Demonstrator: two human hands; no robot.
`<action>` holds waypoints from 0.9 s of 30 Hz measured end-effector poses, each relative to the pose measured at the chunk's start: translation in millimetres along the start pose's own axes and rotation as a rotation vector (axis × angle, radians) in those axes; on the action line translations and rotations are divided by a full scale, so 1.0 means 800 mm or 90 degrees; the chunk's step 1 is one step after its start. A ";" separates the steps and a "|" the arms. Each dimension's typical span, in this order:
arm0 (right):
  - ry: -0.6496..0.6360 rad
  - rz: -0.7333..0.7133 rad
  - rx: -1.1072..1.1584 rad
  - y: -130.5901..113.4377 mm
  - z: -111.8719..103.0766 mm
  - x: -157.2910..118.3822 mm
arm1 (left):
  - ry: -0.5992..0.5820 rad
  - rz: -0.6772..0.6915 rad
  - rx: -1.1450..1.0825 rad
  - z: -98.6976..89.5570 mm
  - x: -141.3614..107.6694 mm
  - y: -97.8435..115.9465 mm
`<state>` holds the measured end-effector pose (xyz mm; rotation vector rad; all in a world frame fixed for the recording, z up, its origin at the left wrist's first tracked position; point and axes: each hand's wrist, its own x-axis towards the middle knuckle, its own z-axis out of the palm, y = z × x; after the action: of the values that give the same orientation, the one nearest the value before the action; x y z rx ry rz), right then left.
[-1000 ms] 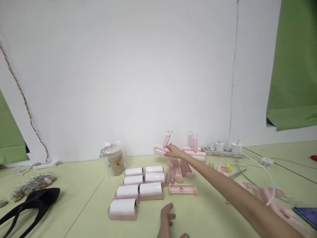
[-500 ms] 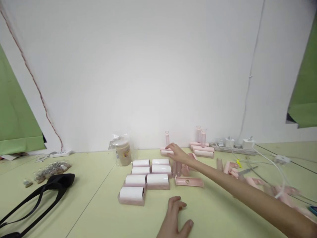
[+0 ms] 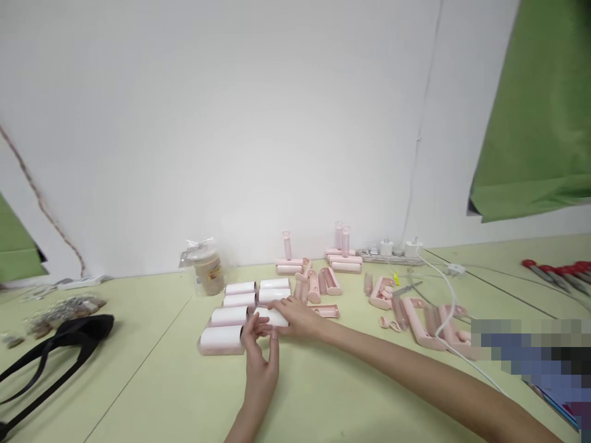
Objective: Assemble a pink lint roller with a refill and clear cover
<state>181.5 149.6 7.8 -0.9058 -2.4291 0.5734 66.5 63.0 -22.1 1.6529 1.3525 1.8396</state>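
White lint-roller rolls in clear pinkish cases stand in two columns on the table, such as the front left roll [image 3: 221, 338]. My right hand [image 3: 295, 315] lies over the right end of the nearest roll of the right column [image 3: 277, 317], its fingers bent round it from above. At that roll's near left end is my left hand [image 3: 261, 347], with thumb and fingers apart and slightly curled; whether it touches the roll is unclear. Just behind my right hand is a pink open tray-shaped part [image 3: 329, 311]. Pink handle parts [image 3: 313, 286] lie farther back.
Pink lint rollers with upright handles [image 3: 344, 261] stand by the wall, beside a power strip [image 3: 397, 258]. More pink parts [image 3: 422, 326] and a white cable [image 3: 450, 295] lie right. Left are a bagged tub [image 3: 209, 272], a black strap [image 3: 95, 332] and bagged small parts [image 3: 67, 312].
My right hand has come back from the pink parts near the wall to the right-column roll. My left hand has moved forward and left to the same roll. The view has turned right.
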 end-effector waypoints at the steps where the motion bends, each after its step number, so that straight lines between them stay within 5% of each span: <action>1: 0.010 0.015 0.051 -0.001 -0.005 -0.005 | 0.026 0.002 0.014 -0.002 0.002 0.002; 5: 0.055 0.140 0.306 -0.008 -0.034 -0.049 | 0.048 -0.054 0.121 -0.008 0.004 0.014; 10: -0.002 0.269 0.613 -0.017 -0.061 -0.130 | -0.237 -0.277 -0.004 0.023 0.003 0.038; 13: -0.037 0.394 0.902 -0.016 -0.064 -0.150 | -0.334 -0.343 -0.093 0.059 0.011 0.048; 15: -0.039 0.461 1.079 -0.013 -0.065 -0.152 | -0.345 -0.337 -0.108 0.078 0.020 0.051; 18: -0.017 0.460 1.136 -0.008 -0.065 -0.154 | -0.359 -0.308 -0.118 0.087 0.033 0.056; 23: 0.050 0.397 1.320 0.005 -0.052 -0.171 | -0.408 -0.275 -0.134 0.073 0.041 0.066; 27: 0.129 0.439 1.365 0.021 -0.040 -0.182 | -0.345 -0.334 -0.234 0.056 0.039 0.053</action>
<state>304.6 67.7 -17.5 -0.4971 -0.2221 2.2526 112.4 84.6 24.8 1.3055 1.0053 1.1416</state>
